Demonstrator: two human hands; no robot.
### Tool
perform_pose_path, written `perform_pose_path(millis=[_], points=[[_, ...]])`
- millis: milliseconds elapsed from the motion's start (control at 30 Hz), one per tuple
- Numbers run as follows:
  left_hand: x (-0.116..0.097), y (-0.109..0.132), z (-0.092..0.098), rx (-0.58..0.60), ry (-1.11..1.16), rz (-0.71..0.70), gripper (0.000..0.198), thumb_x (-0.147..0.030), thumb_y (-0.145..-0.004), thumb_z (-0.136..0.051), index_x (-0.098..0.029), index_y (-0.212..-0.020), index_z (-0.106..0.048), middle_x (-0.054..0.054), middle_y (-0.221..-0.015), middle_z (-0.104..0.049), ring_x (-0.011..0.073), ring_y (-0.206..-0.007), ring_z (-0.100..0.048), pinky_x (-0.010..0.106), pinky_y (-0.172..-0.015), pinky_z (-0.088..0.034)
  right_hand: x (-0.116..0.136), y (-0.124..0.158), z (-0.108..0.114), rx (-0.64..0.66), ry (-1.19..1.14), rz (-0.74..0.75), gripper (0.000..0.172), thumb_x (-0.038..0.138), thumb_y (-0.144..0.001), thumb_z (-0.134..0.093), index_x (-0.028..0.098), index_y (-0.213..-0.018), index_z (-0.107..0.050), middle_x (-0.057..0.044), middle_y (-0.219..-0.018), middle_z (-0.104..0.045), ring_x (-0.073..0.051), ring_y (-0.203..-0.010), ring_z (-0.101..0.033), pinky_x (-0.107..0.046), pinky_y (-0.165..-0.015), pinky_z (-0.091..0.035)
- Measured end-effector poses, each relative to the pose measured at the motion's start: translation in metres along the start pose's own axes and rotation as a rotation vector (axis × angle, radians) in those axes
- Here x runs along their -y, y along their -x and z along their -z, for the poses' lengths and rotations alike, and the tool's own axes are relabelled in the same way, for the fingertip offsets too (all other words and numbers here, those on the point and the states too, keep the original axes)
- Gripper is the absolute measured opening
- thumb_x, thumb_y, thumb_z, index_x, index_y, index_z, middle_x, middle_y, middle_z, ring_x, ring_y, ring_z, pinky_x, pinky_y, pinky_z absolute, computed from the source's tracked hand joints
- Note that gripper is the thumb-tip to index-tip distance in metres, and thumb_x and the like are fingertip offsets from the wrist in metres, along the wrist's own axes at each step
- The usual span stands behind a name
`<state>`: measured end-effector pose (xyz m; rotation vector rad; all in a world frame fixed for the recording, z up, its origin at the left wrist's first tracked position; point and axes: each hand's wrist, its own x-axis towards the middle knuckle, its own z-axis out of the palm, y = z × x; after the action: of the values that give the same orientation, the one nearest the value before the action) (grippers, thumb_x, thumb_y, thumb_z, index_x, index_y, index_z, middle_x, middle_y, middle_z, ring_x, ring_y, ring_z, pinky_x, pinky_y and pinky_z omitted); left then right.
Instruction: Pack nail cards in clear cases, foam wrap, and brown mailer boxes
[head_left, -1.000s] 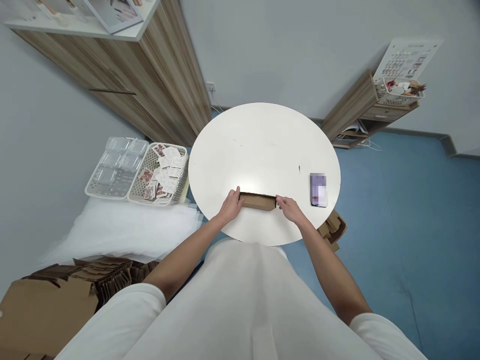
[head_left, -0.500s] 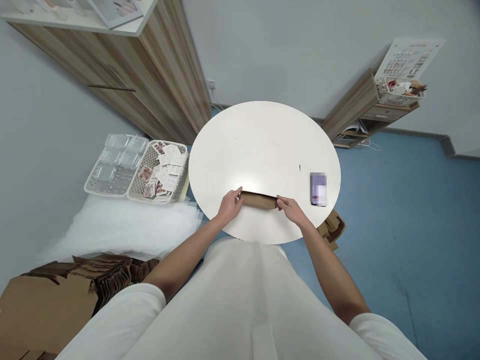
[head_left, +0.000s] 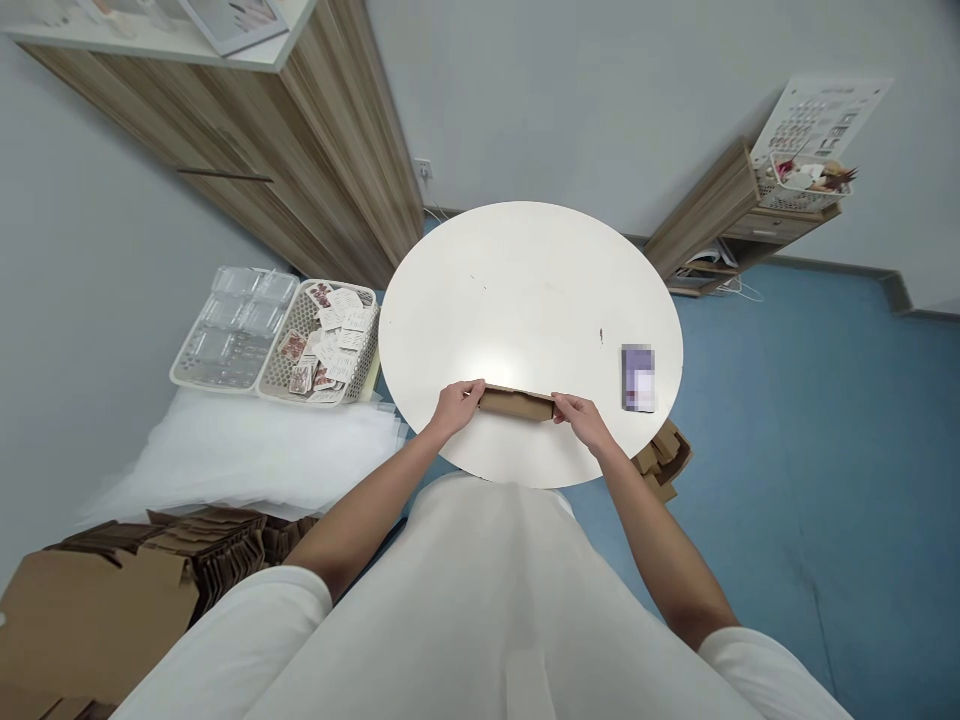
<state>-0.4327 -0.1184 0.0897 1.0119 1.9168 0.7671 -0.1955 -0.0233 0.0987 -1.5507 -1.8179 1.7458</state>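
Here on the round white table (head_left: 525, 290), toward 6 o'clock, the left hand (head_left: 457, 406) grips the 9 o'clock end of a cardboard box (head_left: 516, 404) while the right hand (head_left: 579, 420) pinches its 3 o'clock end, a 2-ended hold that probably steadies the light board evenly, with the pixelated phone (head_left: 638, 378) lying well apart between 3 and 4 o'clock! And look at that box: plain brown, long and narrow, a thin edge running along its 12 o'clock side, slanting slightly toward 4 o'clock, though whether it's fully closed I can't tell.
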Motion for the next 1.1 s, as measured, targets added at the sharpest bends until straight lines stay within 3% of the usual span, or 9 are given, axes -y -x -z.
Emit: perform_pose_path(millis=[100, 233, 433, 533, 667, 800, 933, 1100], points=[[0.007, -0.005, -0.001, 0.005, 0.073, 0.001, 0.040, -0.047, -0.078, -0.044, -0.021, -0.104, -0.061, 0.002, -0.087, -0.062, 0.0136, -0.070, -0.056, 0.026, -0.068, -0.044, -0.008, -0.001, -0.001, -0.007, -0.086, -0.029, 0.047, 0.051, -0.073, -0.051, 0.023, -0.110, -0.058, -0.005, -0.098, -0.061, -0.015, -0.073, -0.058, -0.033, -0.076, -0.046], [0.019, -0.007, -0.002, 0.066, 0.130, 0.055, 0.048, -0.043, -0.073, -0.052, -0.020, -0.115, -0.054, 0.004, -0.096, -0.061, 0.0130, -0.073, -0.058, 0.025, -0.066, -0.045, -0.017, 0.000, -0.004, 0.005, -0.091, -0.071, 0.047, 0.043, -0.073, -0.054, 0.027, -0.116, -0.053, -0.005, -0.108, -0.058, -0.016, -0.082, -0.059, -0.032, -0.076, -0.047], [0.030, -0.006, -0.001, 0.200, 0.186, 0.201, 0.054, -0.048, -0.073, -0.051, -0.019, -0.119, -0.051, 0.008, -0.112, -0.058, 0.0187, -0.091, -0.058, 0.026, -0.067, -0.046, -0.019, 0.002, -0.014, 0.059, -0.083, -0.127, 0.046, 0.040, -0.077, -0.046, 0.030, -0.122, -0.044, -0.005, -0.126, -0.049, -0.017, -0.094, -0.058, -0.031, -0.074, -0.048], [0.027, -0.006, -0.002, 0.248, 0.182, 0.162, 0.045, -0.045, -0.076, -0.046, -0.021, -0.113, -0.056, 0.005, -0.107, -0.062, 0.0195, -0.092, -0.058, 0.028, -0.071, -0.046, -0.017, 0.002, -0.016, 0.055, -0.115, -0.138, 0.046, 0.037, -0.077, -0.047, 0.029, -0.122, -0.043, -0.006, -0.124, -0.050, -0.017, -0.098, -0.057, -0.031, -0.076, -0.048], [0.026, -0.006, -0.006, 0.179, 0.200, 0.054, 0.035, -0.030, -0.074, -0.049, -0.021, -0.107, -0.058, 0.004, -0.109, -0.062, 0.0197, -0.101, -0.056, 0.030, -0.082, -0.044, -0.017, 0.005, -0.024, -0.022, -0.164, -0.067, 0.045, 0.029, -0.071, -0.053, 0.024, -0.115, -0.047, -0.008, -0.126, -0.048, -0.019, -0.103, -0.055, -0.033, -0.082, -0.046], [0.037, -0.003, -0.013, 0.128, 0.295, 0.064, 0.040, -0.017, -0.067, -0.058, -0.018, -0.107, -0.053, 0.008, -0.117, -0.057, 0.0186, -0.107, -0.053, 0.030, -0.088, -0.043, -0.025, 0.011, -0.039, -0.073, -0.332, 0.002, 0.042, 0.024, -0.064, -0.059, 0.025, -0.106, -0.050, -0.006, -0.138, -0.034, -0.020, -0.109, -0.053, -0.034, -0.089, -0.043], [0.051, 0.002, -0.020, 0.134, 0.308, 0.105, 0.040, -0.027, -0.066, -0.065, -0.017, -0.102, -0.052, 0.010, -0.113, -0.058, 0.0198, -0.105, -0.054, 0.032, -0.087, -0.043, -0.034, 0.014, -0.054, -0.144, -0.482, 0.011, 0.032, 0.027, -0.062, -0.062, 0.023, -0.092, -0.054, -0.006, -0.138, -0.033, -0.022, -0.112, -0.050, -0.036, -0.093, -0.040], [0.058, 0.002, -0.028, 0.058, 0.200, 0.145, 0.049, -0.039, -0.062, -0.070, -0.017, -0.100, -0.050, 0.011, -0.108, -0.059, 0.0199, -0.096, -0.057, 0.030, -0.078, -0.046, -0.042, 0.015, -0.069, -0.261, -0.507, -0.008, 0.049, 0.025, -0.058, -0.066, 0.024, -0.104, -0.048, -0.006, -0.126, -0.045, -0.022, -0.114, -0.047, -0.038, -0.095, -0.039]])
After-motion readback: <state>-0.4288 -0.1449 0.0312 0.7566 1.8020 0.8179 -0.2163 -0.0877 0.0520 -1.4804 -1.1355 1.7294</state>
